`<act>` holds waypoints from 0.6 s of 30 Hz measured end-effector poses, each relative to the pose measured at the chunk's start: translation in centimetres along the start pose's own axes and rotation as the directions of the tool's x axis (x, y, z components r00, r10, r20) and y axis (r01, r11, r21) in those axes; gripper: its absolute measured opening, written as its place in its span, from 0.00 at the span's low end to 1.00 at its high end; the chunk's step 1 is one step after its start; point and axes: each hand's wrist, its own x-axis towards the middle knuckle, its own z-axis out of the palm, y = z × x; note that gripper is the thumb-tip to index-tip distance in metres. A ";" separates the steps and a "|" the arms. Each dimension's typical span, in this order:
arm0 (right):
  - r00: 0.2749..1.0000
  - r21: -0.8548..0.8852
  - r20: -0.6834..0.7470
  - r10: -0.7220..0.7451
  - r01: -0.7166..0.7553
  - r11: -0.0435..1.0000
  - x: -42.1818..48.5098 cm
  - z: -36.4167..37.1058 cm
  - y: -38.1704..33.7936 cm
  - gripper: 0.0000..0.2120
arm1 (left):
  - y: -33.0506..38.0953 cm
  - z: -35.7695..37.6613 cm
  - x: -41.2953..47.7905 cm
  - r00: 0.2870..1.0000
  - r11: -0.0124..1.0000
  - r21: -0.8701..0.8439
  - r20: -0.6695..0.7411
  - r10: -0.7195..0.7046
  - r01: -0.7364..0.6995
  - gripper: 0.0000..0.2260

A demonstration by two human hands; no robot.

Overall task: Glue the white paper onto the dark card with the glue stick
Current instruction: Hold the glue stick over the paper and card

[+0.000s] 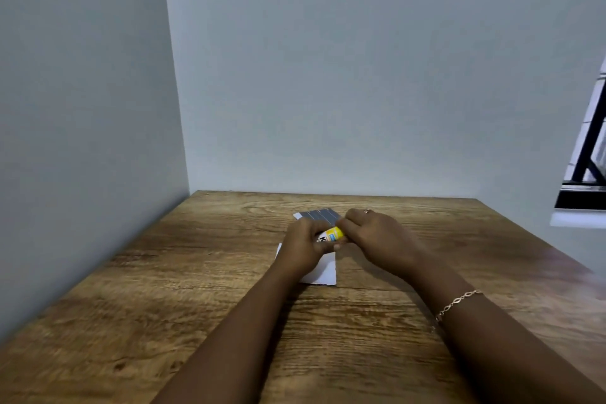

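Head view shows the left hand (303, 248) curled round the body of the glue stick (332, 235) and the right hand (377, 236) pinching its end at 3 o'clock, the stick held over the white paper (323, 272) on the wooden table (196, 272), with the dark card (320, 214) at 12 o'clock from the hands.

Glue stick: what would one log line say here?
left hand grips glue stick | right hand pinches its end | white paper beneath hands | dark card farther back
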 end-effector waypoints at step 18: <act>0.981 0.090 0.187 0.055 -0.072 0.993 -0.8 -0.7 -0.4 0.10 | 0.3 -0.3 -0.1 0.989 0.976 0.192 0.126 0.075 -0.099 0.09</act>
